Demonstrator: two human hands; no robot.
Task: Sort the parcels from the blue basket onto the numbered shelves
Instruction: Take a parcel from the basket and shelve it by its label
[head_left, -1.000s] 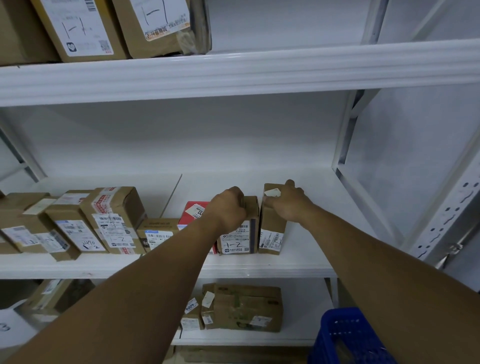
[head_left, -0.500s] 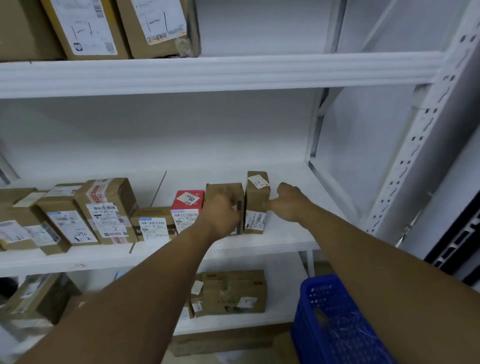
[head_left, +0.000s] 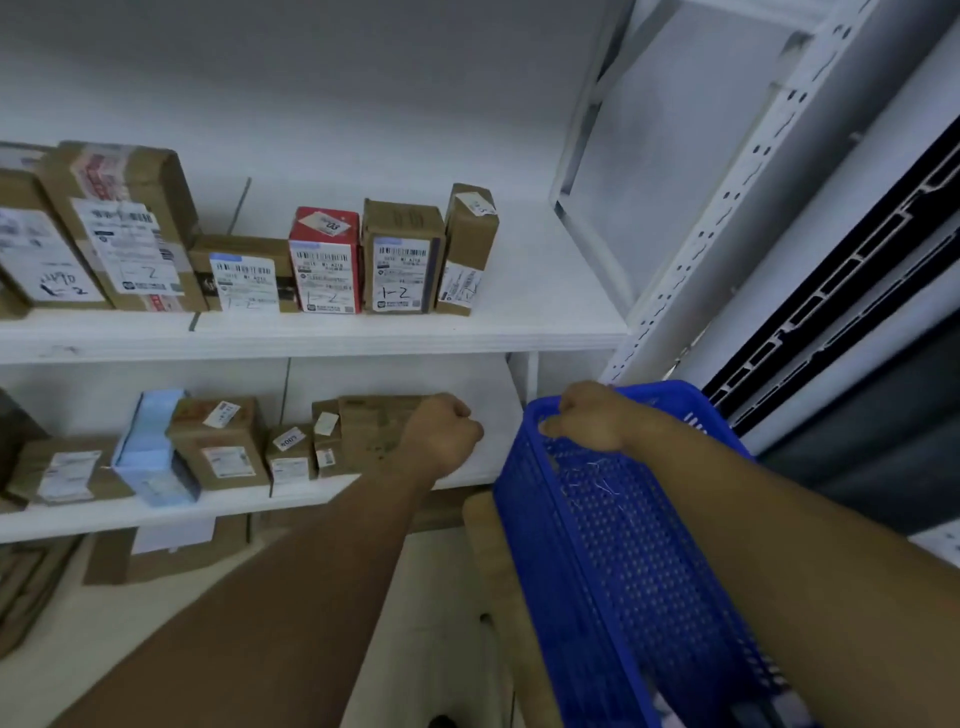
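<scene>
The blue basket (head_left: 623, 545) stands at the lower right, and my right hand (head_left: 587, 418) grips its far rim. My left hand (head_left: 441, 434) hangs in a loose fist in front of the lower shelf and holds nothing. On the middle shelf (head_left: 519, 327) a row of parcels marked 1-2 stands upright: a narrow brown box (head_left: 467, 249) at the right end, a brown box (head_left: 402, 257) beside it, then a red box (head_left: 324, 260). Little of the basket's inside shows.
More brown parcels (head_left: 119, 223) fill the middle shelf's left part. The lower shelf (head_left: 488, 415) carries small boxes and a light blue packet (head_left: 150, 447). A white perforated upright (head_left: 727, 197) rises at the right. A cardboard piece (head_left: 493, 597) lies beside the basket.
Both hands have left the parcels on the middle shelf and dropped down. My right hand has taken hold of the basket's rim. The view has tilted downward.
</scene>
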